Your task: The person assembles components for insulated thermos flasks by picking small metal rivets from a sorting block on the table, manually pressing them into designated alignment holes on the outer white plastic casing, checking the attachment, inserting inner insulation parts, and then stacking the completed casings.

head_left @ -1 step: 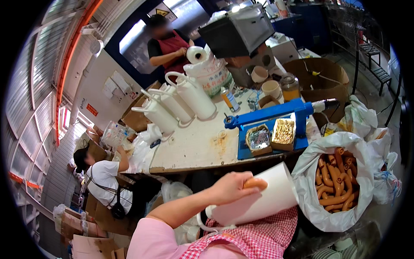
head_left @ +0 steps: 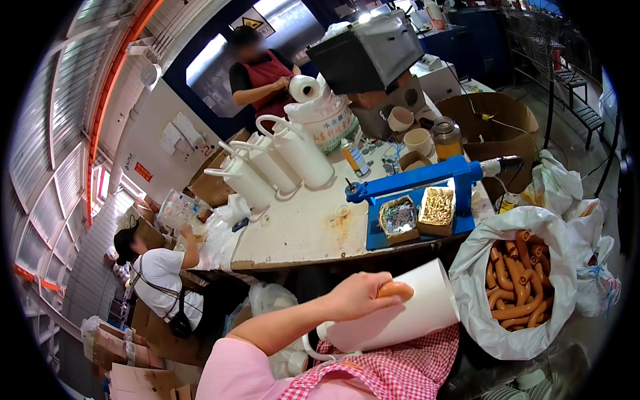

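My left hand (head_left: pixel 360 293) comes in from the lower left, its fingers closed round a smooth orange-brown handle (head_left: pixel 396 290). Only the handle's rounded end shows past the fingers. Behind it, against the side of a white watering can (head_left: pixel 413 317), my knuckles rest. The can lies tilted across my lap, its broad end up to the right and a thin white spout (head_left: pixel 312 347) at lower left. My right hand does not show; the can and apron may hide it. To the right, an open white sack (head_left: pixel 467 287) holds several curved orange-brown handles (head_left: pixel 523 287).
Several white watering cans (head_left: pixel 303 153) stand on the worktable (head_left: pixel 300 233). A blue press tool (head_left: pixel 420 183) sits at its front right with boxes of small metal parts (head_left: pixel 437 208). One person (head_left: pixel 260 73) works behind the table, another (head_left: pixel 167 280) at the left. A spray can (head_left: pixel 355 158) stands mid-table.
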Tool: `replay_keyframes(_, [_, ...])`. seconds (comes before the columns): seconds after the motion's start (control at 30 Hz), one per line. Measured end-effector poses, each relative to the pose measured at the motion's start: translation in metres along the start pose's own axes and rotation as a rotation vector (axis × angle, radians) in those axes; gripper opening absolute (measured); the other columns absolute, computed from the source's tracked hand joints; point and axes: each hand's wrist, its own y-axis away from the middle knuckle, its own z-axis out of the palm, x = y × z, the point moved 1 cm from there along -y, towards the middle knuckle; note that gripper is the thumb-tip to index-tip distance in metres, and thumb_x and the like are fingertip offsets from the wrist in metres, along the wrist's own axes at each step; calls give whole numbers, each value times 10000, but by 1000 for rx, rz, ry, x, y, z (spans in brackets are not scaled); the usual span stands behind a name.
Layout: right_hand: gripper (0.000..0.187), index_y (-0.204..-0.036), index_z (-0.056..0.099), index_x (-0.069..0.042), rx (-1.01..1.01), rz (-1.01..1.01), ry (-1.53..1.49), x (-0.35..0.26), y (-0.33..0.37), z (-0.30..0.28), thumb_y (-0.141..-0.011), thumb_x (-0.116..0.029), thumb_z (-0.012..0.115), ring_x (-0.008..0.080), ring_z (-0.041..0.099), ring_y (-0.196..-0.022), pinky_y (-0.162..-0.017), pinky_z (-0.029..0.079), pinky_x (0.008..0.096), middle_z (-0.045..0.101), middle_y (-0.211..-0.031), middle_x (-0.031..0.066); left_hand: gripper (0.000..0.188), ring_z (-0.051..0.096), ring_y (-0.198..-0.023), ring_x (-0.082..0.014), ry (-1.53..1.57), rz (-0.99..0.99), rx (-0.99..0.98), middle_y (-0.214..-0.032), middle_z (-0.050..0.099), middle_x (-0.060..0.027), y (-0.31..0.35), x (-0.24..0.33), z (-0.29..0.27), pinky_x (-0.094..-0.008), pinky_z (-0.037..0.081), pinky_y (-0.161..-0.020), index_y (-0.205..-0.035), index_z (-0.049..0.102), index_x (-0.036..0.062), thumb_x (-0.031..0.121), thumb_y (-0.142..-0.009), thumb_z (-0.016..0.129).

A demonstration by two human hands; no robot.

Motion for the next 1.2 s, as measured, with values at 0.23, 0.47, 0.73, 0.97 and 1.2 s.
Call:
replay_keyframes(0.23, [341,-1260,567,-39,-74,-44,8,-12,6,3,-922,-83,541,372,607,-1058,-897,495,469,634,-1123,187,343,656,-722,-317,0,38,6,-779,658,-138,-18,2,7,-395,489,-653,-980,629,57,391,-939,693])
replay_keyframes(0.47, [428,-1327,540,-50,-199,-160,24,-59,39,18,-899,-53,557,390,610,-1078,-873,509,474,625,-1151,202,375,678,-823,-378,91,31,109,-865,684,-182,1,-29,-4,-443,517,-712,-1012,599,45,403,-933,680])
replay_keyframes(0.73, [537,-1405,510,-63,-438,-357,143,-127,82,30,-873,-19,576,411,613,-1101,-846,524,480,614,-1184,219,240,620,-762,-105,320,-42,642,-841,593,-17,55,-113,23,-289,512,-666,-1172,580,62,131,-955,654])
replay_keyframes(0.97, [588,-1376,568,-95,-235,-1151,303,-178,73,87,-800,-63,682,383,642,-1009,-862,503,497,579,-1224,182,213,561,-583,-97,936,-315,862,-714,578,-12,107,-142,35,-255,457,-532,-1165,528,7,88,-985,608])
replay_keyframes(1.2, [759,-1384,570,-140,-1020,-1402,388,-235,100,84,-722,-425,809,330,453,-1356,-1121,361,563,565,-1350,129,285,553,-589,-95,892,-324,854,-714,567,-15,121,-160,34,-249,456,-555,-1208,542,-9,31,-940,631])
